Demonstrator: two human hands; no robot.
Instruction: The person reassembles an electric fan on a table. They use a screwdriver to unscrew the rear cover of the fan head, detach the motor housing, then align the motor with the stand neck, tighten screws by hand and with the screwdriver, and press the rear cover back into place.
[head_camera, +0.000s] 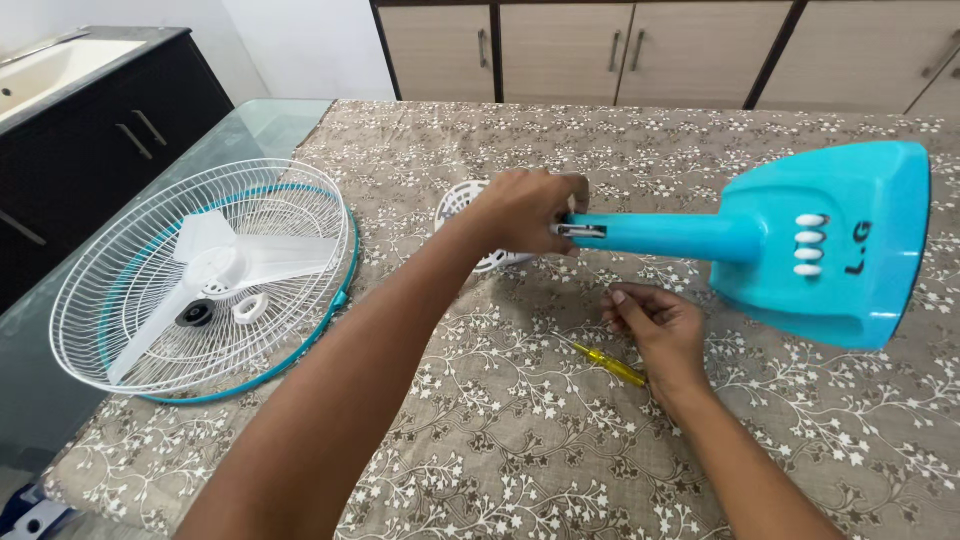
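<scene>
Yellow screwdriver (605, 364) by right hand (655, 325); fan stand (760, 240) lies horiz., left hand (525, 205) gripping.

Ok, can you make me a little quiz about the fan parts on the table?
1. True or false: the left hand holds the top end of the blue fan stand.
2. Which tool lies on the patterned tablecloth by the right hand? A) hammer B) yellow screwdriver C) pliers
3. Fill in: the white fan blade lies inside the white wire ____.

Key:
1. True; the stand lies on its side.
2. B
3. Guard; it lies flat to the left, with a small white ring in it as well.
</scene>
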